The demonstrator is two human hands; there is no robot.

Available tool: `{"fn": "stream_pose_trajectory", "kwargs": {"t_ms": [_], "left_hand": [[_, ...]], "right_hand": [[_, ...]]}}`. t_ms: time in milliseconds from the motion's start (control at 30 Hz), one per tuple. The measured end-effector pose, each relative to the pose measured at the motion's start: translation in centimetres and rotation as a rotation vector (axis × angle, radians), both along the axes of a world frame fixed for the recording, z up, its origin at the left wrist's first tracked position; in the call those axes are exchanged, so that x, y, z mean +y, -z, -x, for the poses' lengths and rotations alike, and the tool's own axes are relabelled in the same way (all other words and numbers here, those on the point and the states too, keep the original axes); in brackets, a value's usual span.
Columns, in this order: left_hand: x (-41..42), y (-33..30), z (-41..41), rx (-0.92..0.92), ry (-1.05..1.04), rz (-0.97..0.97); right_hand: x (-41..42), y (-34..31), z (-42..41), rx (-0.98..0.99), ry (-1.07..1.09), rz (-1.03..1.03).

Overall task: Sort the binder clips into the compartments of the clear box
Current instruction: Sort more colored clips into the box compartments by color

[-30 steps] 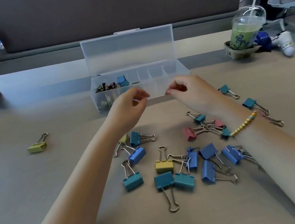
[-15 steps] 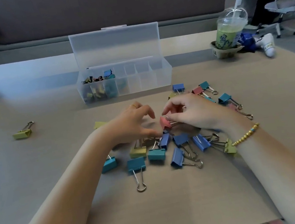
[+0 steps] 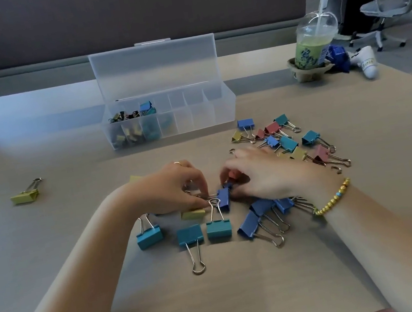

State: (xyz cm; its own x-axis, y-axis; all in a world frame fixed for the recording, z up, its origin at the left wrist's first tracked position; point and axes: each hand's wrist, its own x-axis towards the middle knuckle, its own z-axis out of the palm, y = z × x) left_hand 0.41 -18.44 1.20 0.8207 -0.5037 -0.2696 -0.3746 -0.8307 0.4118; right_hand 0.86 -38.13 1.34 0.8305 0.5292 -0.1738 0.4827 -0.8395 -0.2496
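The clear box [image 3: 219, 111] stands open at the back centre with its lid [image 3: 154, 66] upright. Its left compartments hold small clips, and one holds teal ones [image 3: 147, 108]. Loose binder clips lie in front: teal [image 3: 219, 231], blue [image 3: 249, 226], yellow [image 3: 193, 214] and pink [image 3: 320, 154]. My left hand [image 3: 175, 188] is down in the pile with its fingertips pinching the wire handles of a clip next to the yellow one. My right hand [image 3: 265, 173] has its fingers curled round a pink clip [image 3: 234, 174], just above a blue clip [image 3: 223, 199].
A lone yellow clip [image 3: 25, 196] lies far left on the table. An iced green drink [image 3: 313, 48] in a cardboard holder stands at the back right beside a blue packet and a white bottle. Behind are a dark partition, an office chair and a standing person.
Both hands came back from the box's front edge to the clip pile. The right hand took up a pink clip and the left hand closed on wire handles beside it.
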Motion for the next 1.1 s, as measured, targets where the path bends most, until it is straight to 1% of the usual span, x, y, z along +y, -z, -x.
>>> {"fn": "stream_pose_trajectory", "kwargs": {"t_ms": [133, 300, 467, 500, 567, 633, 667, 733, 800, 933, 1100], "left_hand": [[0.2, 0.1, 0.0, 0.0, -0.013, 0.032], [0.6, 0.0, -0.3, -0.068, -0.084, 0.176], [-1.3, 0.1, 0.4, -0.066, -0.059, 0.209], [-2.1, 0.1, 0.6, -0.08, -0.048, 0.194], [-3.3, 0.3, 0.7, -0.121, -0.001, 0.087], [-3.1, 0.4, 0.5, -0.152, 0.024, -0.004], [-2.6, 0.4, 0.4, -0.142, 0.016, -0.004], [-1.8, 0.4, 0.2, -0.107, -0.035, 0.073], [-2.0, 0.3, -0.1, -0.127, -0.079, 0.131], [-4.5, 0.2, -1.2, -0.263, -0.08, 0.069], [-6.5, 0.7, -2.3, -0.291, -0.024, -0.045]], "right_hand": [[0.3, 0.3, -0.2, -0.019, 0.01, -0.014], [0.1, 0.4, -0.3, -0.063, 0.039, -0.046], [-0.7, 0.4, -0.7, -0.113, 0.118, -0.094], [-0.8, 0.5, -0.8, -0.129, 0.117, -0.099], [-1.1, 0.6, -0.9, -0.133, 0.108, -0.114], [-1.5, 0.5, -0.9, -0.097, 0.104, -0.152], [-1.6, 0.5, -0.8, -0.069, 0.107, -0.182], [-1.9, 0.1, -0.7, -0.024, 0.129, -0.23], [-2.6, -0.3, -1.1, -0.027, 0.192, -0.237], [-4.9, -0.4, -2.1, -0.063, 0.37, -0.206], [-4.9, 0.2, -2.5, -0.051, 0.37, -0.227]]}}
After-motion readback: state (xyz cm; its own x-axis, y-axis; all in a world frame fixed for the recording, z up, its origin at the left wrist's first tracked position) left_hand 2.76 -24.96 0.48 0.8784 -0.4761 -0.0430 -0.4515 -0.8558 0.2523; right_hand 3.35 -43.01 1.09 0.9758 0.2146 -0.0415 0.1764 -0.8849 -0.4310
